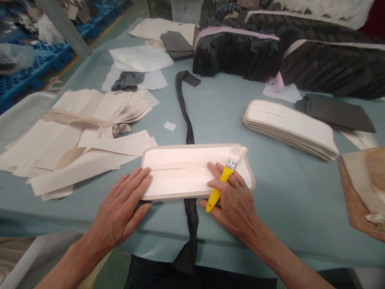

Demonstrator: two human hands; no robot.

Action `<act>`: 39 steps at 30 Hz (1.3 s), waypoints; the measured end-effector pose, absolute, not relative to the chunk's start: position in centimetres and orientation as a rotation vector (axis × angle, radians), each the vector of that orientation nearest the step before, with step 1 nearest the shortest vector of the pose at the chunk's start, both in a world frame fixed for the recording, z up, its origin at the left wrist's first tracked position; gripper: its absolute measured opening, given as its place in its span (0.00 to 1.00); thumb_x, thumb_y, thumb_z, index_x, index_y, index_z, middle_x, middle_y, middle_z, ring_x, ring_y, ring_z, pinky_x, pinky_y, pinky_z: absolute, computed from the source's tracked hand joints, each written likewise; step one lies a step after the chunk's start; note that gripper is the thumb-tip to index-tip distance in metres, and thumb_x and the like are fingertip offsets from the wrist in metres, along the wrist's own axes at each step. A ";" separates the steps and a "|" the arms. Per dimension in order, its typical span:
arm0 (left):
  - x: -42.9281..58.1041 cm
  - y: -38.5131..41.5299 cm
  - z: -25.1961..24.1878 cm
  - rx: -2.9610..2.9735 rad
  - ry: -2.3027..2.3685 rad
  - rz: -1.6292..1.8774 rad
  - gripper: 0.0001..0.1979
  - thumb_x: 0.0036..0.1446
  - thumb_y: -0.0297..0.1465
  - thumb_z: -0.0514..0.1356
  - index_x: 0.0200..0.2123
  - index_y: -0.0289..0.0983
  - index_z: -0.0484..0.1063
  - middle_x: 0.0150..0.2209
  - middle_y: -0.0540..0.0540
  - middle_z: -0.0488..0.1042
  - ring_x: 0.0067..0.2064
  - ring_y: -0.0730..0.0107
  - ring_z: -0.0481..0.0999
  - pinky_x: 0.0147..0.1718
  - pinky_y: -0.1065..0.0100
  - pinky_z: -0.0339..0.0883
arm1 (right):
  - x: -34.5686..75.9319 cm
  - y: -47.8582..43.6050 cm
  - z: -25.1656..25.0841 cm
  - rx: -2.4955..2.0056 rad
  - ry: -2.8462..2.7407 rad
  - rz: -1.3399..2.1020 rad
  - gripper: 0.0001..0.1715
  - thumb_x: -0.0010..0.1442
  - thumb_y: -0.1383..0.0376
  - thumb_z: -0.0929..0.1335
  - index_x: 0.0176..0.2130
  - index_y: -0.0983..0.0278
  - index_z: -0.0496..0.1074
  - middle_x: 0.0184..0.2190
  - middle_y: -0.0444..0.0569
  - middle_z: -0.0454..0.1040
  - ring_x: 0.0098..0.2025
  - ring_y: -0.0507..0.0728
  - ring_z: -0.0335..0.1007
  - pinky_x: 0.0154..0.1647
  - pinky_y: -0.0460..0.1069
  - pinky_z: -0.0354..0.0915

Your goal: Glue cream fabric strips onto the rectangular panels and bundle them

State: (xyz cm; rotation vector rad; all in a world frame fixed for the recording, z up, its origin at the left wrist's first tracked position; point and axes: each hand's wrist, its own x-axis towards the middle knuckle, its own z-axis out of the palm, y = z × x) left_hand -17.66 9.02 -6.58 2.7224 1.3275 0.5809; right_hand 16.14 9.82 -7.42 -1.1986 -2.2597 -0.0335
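A long white panel with a beige border and rounded corners [177,176] lies flat in front of me, across a dark fabric strip [184,104] that runs toward the table's near edge. My left hand [126,204] rests with outstretched fingers at the panel's left end, the thumb along its lower edge. At the right end, my right hand [233,196] holds a paintbrush [225,175] with a yellow handle between its fingers. The brush's pale bristles point up and right over the panel's upper right corner. Some of the right hand's fingertips touch the panel's surface.
A stack of similar white panels [288,124] stands to the right. Tied bundles of beige pieces [72,124] lie at the left. Bundles of black fabric [237,52] line the back. A brown board with pale residue [367,188] sits at the right edge.
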 end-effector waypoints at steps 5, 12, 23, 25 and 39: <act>-17.5 8.7 -6.4 2.613 1.413 0.679 0.35 0.70 0.31 0.56 0.77 0.46 0.51 0.75 0.45 0.61 0.77 0.52 0.57 0.76 0.51 0.51 | 16.0 9.9 -7.5 -1.178 -2.242 -0.024 0.24 0.62 0.56 0.76 0.50 0.60 0.65 0.63 0.68 0.74 0.66 0.73 0.72 0.62 0.68 0.67; -14.5 8.9 -5.5 2.654 1.528 0.688 0.36 0.71 0.34 0.57 0.77 0.44 0.49 0.76 0.41 0.58 0.78 0.49 0.54 0.76 0.45 0.48 | 16.2 10.0 -6.7 -1.159 -2.229 -0.024 0.22 0.64 0.57 0.74 0.51 0.61 0.65 0.64 0.69 0.74 0.65 0.74 0.72 0.61 0.69 0.69; -12.4 8.9 -6.2 2.774 1.476 0.675 0.29 0.70 0.29 0.59 0.71 0.32 0.60 0.70 0.31 0.68 0.75 0.49 0.62 0.73 0.51 0.55 | 10.8 11.0 -5.6 -0.953 -2.351 0.083 0.15 0.66 0.62 0.73 0.50 0.62 0.70 0.63 0.63 0.75 0.64 0.69 0.71 0.66 0.68 0.66; -12.3 8.9 -6.3 2.766 1.476 0.689 0.29 0.70 0.29 0.60 0.70 0.31 0.60 0.70 0.30 0.68 0.74 0.49 0.62 0.73 0.51 0.55 | 11.6 11.1 -6.2 -0.969 -2.370 0.071 0.15 0.65 0.63 0.74 0.50 0.62 0.69 0.64 0.62 0.75 0.64 0.69 0.71 0.65 0.68 0.66; -12.5 8.8 -6.1 2.557 1.453 0.818 0.33 0.72 0.31 0.56 0.76 0.39 0.53 0.73 0.40 0.64 0.76 0.58 0.58 0.76 0.61 0.47 | 20.5 9.6 -7.5 -1.272 -2.219 -0.006 0.19 0.65 0.64 0.73 0.51 0.59 0.64 0.65 0.64 0.73 0.68 0.71 0.69 0.66 0.68 0.65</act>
